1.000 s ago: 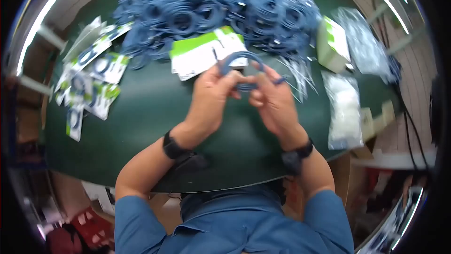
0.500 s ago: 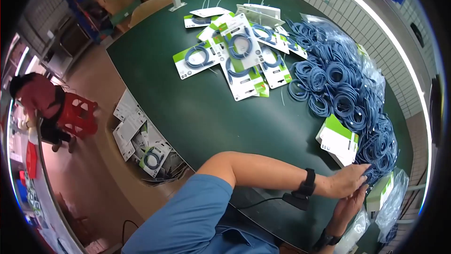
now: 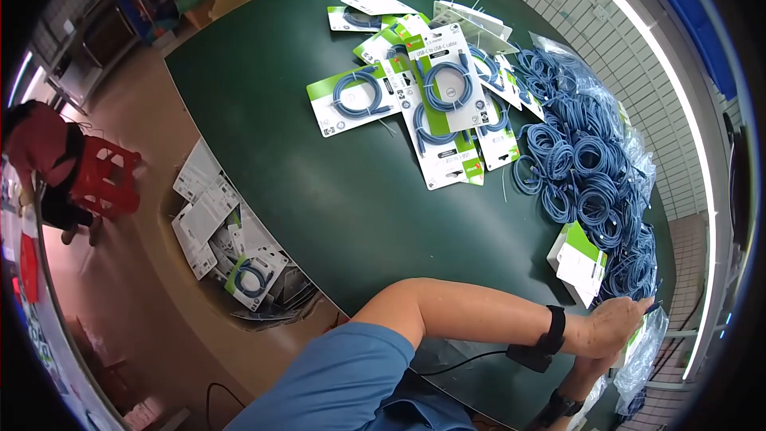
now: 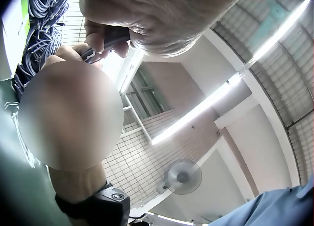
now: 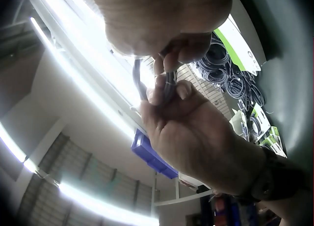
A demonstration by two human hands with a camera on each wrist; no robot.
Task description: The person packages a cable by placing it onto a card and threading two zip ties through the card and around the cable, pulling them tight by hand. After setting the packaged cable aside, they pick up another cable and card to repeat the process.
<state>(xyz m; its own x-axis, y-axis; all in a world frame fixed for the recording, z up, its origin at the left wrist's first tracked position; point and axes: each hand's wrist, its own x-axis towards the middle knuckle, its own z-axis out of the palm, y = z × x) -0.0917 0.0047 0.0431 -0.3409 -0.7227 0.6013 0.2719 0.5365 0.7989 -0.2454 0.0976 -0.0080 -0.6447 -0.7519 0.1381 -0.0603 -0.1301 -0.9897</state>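
Observation:
At the right of the head view, my left hand [image 3: 613, 327] is above my right hand [image 3: 592, 367], the two close together, with a blue cable end [image 3: 653, 308] poking out beyond the fingers. Seen from the right wrist, the fingers of my left hand [image 5: 191, 132] and right hand [image 5: 162, 22] pinch a coiled cable [image 5: 139, 81]. The left wrist view has the dark cable [image 4: 117, 35] between my left hand [image 4: 157, 20] and the blurred right hand [image 4: 71, 113]. Beside the hands lies a stack of white-green cards [image 3: 581, 265].
A heap of coiled blue cables [image 3: 590, 156] runs along the table's far edge. Carded cables [image 3: 447, 84] lie piled on the green table [image 3: 319, 192]. A box of cards [image 3: 179, 251] stands below the near edge; a person [image 3: 44, 152] is beside a red stool [image 3: 108, 180].
The head view has swung left from the hands, bringing the carded cables, box and person into sight. Both hands now appear at the right side, still together at the cable.

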